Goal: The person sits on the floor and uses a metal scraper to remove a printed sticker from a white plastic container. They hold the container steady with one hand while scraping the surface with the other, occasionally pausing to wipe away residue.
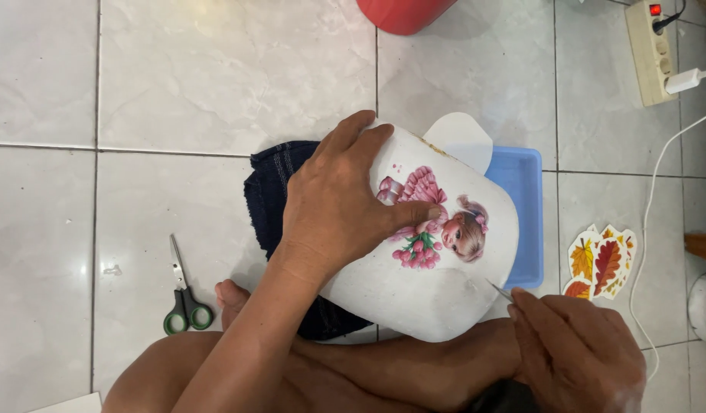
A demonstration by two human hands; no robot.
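Observation:
A white rounded pot (437,283) lies on its side across my legs. On it is a picture of a doll-like girl in a pink dress with pink flowers (437,222). My left hand (337,203) lies flat on the pot, thumb pressing the left part of the picture. My right hand (578,348) at the lower right pinches a thin metal tool (498,289), likely tweezers, whose tip touches the pot's lower right side.
Green-handled scissors (183,294) lie on the white floor tiles at left. A dark blue cloth (272,195) and a blue plastic tray (525,218) sit under the pot. Autumn-leaf stickers (601,264) lie at right, a power strip (650,50) top right, a red container (402,14) at top.

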